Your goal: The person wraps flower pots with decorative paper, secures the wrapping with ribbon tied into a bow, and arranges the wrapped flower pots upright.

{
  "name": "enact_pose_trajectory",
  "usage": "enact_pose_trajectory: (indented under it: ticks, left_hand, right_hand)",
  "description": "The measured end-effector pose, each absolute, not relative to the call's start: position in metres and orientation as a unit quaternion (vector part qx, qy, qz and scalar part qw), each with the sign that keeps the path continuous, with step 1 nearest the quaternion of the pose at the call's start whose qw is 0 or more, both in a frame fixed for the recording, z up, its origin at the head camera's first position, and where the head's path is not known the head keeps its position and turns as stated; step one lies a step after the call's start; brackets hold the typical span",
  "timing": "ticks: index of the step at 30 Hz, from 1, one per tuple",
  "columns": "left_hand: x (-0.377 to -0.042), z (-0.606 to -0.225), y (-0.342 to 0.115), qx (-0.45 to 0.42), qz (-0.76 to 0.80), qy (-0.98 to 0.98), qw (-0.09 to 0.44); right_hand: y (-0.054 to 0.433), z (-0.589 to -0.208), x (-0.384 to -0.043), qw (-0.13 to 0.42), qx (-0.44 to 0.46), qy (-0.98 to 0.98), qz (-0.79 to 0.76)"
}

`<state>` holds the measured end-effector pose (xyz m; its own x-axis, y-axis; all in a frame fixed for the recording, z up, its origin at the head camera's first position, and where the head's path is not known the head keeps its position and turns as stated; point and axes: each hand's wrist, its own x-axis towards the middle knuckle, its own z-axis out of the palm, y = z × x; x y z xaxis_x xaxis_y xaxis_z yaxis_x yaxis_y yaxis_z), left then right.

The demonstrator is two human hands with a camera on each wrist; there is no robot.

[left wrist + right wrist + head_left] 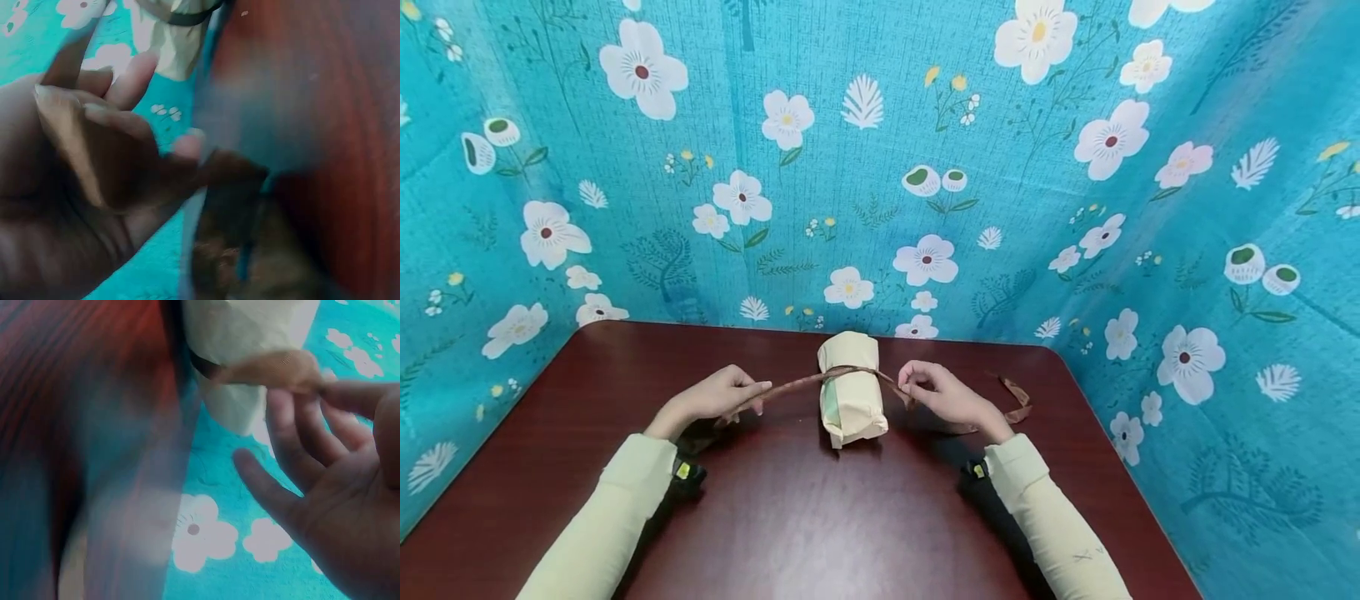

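Observation:
A parcel (859,404) wrapped in cream paper lies on the table, with a patch of green on its left side. Around its middle passes a brown ribbon (797,384), crossing over the top. To the left of the parcel, my left hand (715,395) grips one length of the ribbon, pulled out fairly straight. In the left wrist view that ribbon (119,156) runs across the palm and under curled fingers. My right hand (951,398) pinches the other length close to the parcel's right side. Thumb and fingertip hold the ribbon (275,370) in the right wrist view.
A loose tail of ribbon (1018,402) lies on the table beyond the right hand. The dark red-brown table (790,517) has its back edge just behind the parcel. Turquoise flowered cloth (865,208) hangs behind and at both sides.

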<state>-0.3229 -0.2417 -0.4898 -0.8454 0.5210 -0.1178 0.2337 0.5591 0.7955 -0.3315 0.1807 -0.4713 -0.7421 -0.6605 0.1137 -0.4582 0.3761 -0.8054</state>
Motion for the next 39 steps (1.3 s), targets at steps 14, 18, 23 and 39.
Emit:
enact_pose_trajectory:
  ticks: [14, 18, 23, 39]
  left_hand:
    - [-0.314, -0.478, -0.242, 0.310, 0.461, 0.787, 0.269]
    - [-0.317, -0.484, -0.229, 0.335, 0.549, 0.709, 0.290]
    - [-0.322, -0.484, -0.213, 0.361, 0.603, 0.651, 0.285]
    - [-0.322, -0.478, -0.199, 0.351, 0.564, 0.692, 0.285]
  right_hand:
    - [0.208, -0.465, -0.321, 0.172, -0.359, 0.878, -0.267]
    - [0.210, -0.462, -0.320, 0.169, -0.324, 0.905, -0.218]
    - [0.208, -0.464, -0.323, 0.101, -0.292, 0.938, -0.160]
    - [0.197, -0.486, -0.333, -0.107, -0.187, 0.955, -0.206]
